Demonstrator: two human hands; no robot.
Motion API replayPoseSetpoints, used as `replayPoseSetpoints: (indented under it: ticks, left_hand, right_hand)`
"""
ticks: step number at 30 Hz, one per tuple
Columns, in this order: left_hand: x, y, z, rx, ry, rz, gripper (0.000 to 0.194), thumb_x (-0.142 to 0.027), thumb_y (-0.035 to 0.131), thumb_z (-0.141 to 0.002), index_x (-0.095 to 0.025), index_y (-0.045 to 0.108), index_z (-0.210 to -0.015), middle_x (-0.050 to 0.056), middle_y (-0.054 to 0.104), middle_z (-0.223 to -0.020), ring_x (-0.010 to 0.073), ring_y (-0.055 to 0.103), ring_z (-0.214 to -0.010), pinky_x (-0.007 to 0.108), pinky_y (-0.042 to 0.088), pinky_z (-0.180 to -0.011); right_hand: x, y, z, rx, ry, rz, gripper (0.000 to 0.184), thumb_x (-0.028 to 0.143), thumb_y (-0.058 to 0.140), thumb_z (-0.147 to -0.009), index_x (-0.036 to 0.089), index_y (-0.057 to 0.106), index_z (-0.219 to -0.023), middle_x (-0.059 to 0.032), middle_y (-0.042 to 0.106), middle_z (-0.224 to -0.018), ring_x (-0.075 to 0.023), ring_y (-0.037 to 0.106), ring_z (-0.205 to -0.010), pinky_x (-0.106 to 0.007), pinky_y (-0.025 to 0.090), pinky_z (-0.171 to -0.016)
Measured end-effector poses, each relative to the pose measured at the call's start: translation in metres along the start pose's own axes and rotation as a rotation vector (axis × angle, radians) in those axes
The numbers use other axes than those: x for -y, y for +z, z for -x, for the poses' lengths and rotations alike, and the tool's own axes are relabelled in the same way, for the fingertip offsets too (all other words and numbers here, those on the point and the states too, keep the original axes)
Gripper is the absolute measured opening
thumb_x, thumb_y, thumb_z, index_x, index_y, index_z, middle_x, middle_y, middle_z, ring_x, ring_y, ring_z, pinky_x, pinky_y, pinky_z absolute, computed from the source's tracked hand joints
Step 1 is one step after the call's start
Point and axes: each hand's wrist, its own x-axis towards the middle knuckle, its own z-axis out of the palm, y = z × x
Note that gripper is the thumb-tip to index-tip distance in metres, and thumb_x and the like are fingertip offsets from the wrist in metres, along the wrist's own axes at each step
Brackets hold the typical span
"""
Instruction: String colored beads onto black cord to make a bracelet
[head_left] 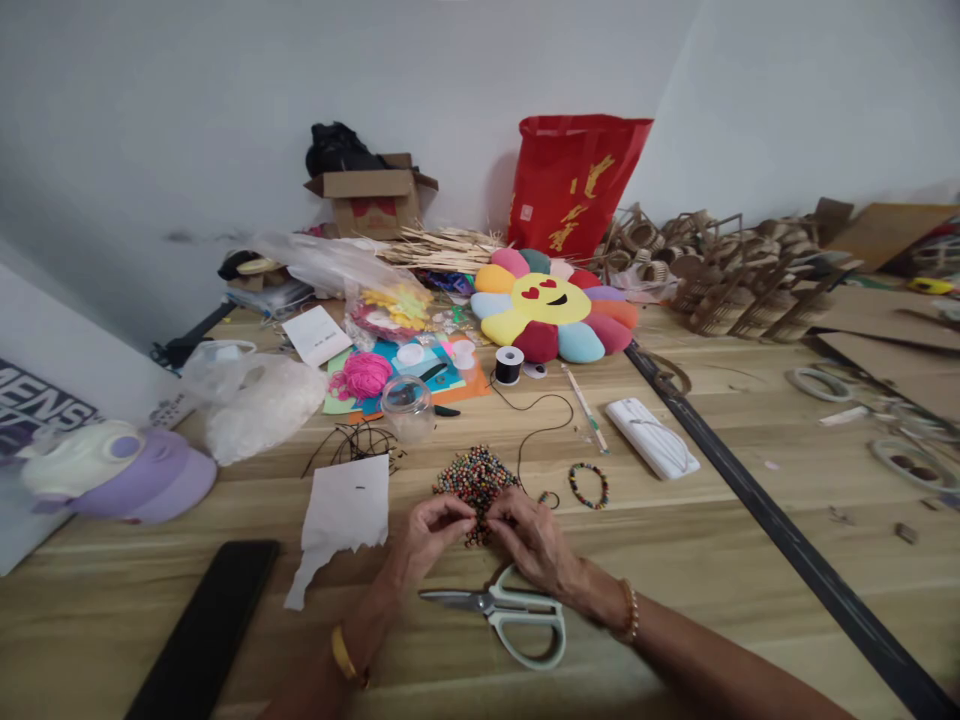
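Over a pile of small multicoloured beads [480, 470], my left hand [424, 530] pinches thumb and forefinger together; what lies between them is too small to make out. Close beside it, my right hand [536, 535] is also closed in a pinch, seemingly on the thin black cord [519, 455]. That cord comes from a spool [509, 366], and a few beads show on its loop by my right knuckles. A finished-looking bead bracelet [589, 486] lies to the right. Scissors [491, 605] with pale green handles rest just below my hands.
Left are torn white paper [345, 510], a black phone-like slab [206, 625] and a purple cap [142, 475]. Beyond the beads stand a clear jar [407, 408], pink yarn [366, 375] and a flower cushion [551, 305]. A white power strip [652, 438] lies right.
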Motion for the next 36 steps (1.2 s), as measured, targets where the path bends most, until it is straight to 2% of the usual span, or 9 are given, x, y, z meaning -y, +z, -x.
replayPoseSetpoints:
  ticks: [8,15,26,31,36]
  left_hand:
    - [0.001,-0.002,0.001,0.032,0.051,-0.053,0.022,-0.034,0.075,-0.068,-0.014,0.068,-0.072,0.003,0.067,-0.071,0.0159,0.061,-0.068,0.026,0.049,-0.066]
    - [0.004,-0.003,-0.002,0.057,0.143,-0.07,0.022,-0.036,0.074,-0.071,-0.014,0.07,-0.074,0.006,0.067,-0.077,0.0177,0.062,-0.076,0.027,0.05,-0.07]
    - [0.002,-0.003,0.002,-0.029,-0.035,-0.005,0.023,-0.035,0.076,-0.067,-0.014,0.07,-0.073,0.003,0.071,-0.07,0.0171,0.064,-0.067,0.027,0.052,-0.068]
    - [0.002,-0.003,0.002,-0.027,-0.032,0.033,0.022,-0.035,0.076,-0.067,-0.015,0.07,-0.073,0.002,0.07,-0.066,0.0162,0.064,-0.065,0.026,0.052,-0.066]
    - [0.003,-0.003,0.001,-0.018,-0.015,0.036,0.021,-0.035,0.075,-0.067,-0.014,0.07,-0.072,0.001,0.068,-0.061,0.0146,0.061,-0.061,0.024,0.05,-0.063]
  right_hand:
    - [0.005,-0.001,-0.007,-0.021,-0.037,0.009,0.015,0.02,0.043,-0.096,0.019,0.055,-0.086,-0.0035,0.058,-0.076,-0.0151,0.054,-0.069,-0.026,0.043,-0.061]
    - [0.006,-0.003,-0.009,-0.009,0.022,-0.027,0.015,0.021,0.045,-0.096,0.019,0.056,-0.087,-0.0032,0.059,-0.078,-0.0146,0.055,-0.07,-0.026,0.044,-0.063]
    - [0.009,0.001,-0.012,-0.068,0.004,-0.023,0.017,0.022,0.044,-0.096,0.02,0.055,-0.084,-0.0028,0.058,-0.075,-0.0144,0.054,-0.069,-0.025,0.043,-0.062]
    - [0.006,0.002,-0.009,-0.08,-0.026,-0.012,0.017,0.022,0.044,-0.096,0.019,0.055,-0.084,-0.0028,0.057,-0.074,-0.0141,0.053,-0.067,-0.025,0.043,-0.06]
    - [0.006,-0.001,-0.011,-0.036,-0.083,-0.012,0.016,0.019,0.043,-0.097,0.019,0.055,-0.086,-0.0036,0.059,-0.076,-0.0144,0.054,-0.069,-0.025,0.044,-0.062]
